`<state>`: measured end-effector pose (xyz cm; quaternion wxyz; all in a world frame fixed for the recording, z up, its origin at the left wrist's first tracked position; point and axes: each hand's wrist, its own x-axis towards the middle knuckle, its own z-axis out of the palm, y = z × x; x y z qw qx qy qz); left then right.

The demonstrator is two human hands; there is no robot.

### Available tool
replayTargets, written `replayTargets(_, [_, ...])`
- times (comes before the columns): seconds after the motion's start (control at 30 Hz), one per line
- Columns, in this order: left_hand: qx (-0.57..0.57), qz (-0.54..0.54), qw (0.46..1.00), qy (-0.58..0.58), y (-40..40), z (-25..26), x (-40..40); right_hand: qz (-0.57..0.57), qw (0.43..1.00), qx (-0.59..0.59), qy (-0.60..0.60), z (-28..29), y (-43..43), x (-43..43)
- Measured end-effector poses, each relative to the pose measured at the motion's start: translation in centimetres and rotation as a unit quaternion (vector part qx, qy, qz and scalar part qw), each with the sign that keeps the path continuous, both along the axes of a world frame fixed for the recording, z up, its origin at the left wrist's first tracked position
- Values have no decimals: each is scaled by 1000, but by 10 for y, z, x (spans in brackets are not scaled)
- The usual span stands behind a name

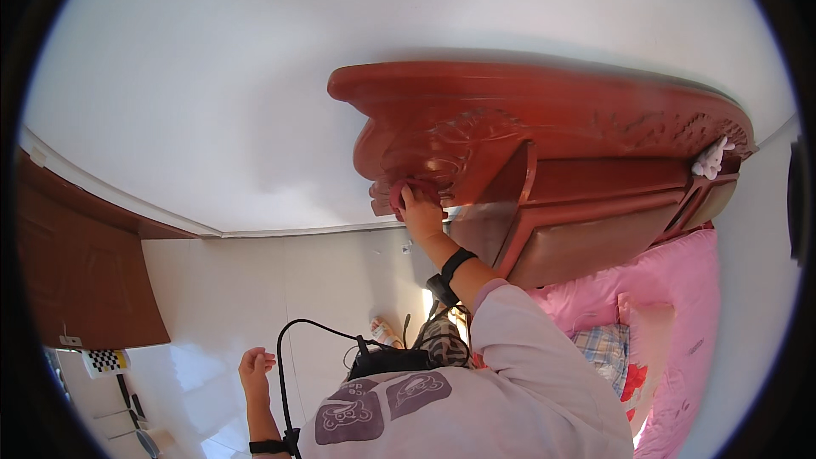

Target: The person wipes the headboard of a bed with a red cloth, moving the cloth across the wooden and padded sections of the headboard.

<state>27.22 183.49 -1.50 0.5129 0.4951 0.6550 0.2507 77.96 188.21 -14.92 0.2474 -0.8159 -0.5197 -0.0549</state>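
Observation:
My right hand (417, 210) holds a dark red cloth (408, 194) against the lower left end of a carved, reddish wooden headboard (472, 89). The hand partly covers the cloth and the carving under it. Low on the left, my left hand (256, 362) hangs over the floor with its fingers loosely bent and nothing seen in it. Padded brown panels (593, 236) are set into the headboard's front. A small white and pink plush toy (711, 158) sits on its ledge at the far right.
Below the headboard lies a bed with a pink cover (688, 280), a pillow and a plaid cloth (599, 350). A white wall (191, 108) stands behind. At the left is a brown door (83, 261), with a checkered item (106, 362) near its lower edge. A black cable (284, 357) loops beside my body.

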Motion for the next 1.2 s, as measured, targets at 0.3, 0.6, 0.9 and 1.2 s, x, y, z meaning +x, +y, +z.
replayTargets(0.3, [23, 5, 1000, -17, -1, -13, -1, 25, 992, -67, -109, 47, -35, 59])
replayTargets(0.6, [7, 47, 999, -24, -21, -24, -6, -79, 997, -12, -20, 47, -51, 67])
replayTargets(0.9, [11, 33, 998, -59, -10, -28, -1, -21, 994, -101, -27, 59, -14, 45])
replayTargets(1.2, [31, 50, 998, -38, -16, -22, -11, -128, 989, 67, -26, 66, -71, 94])
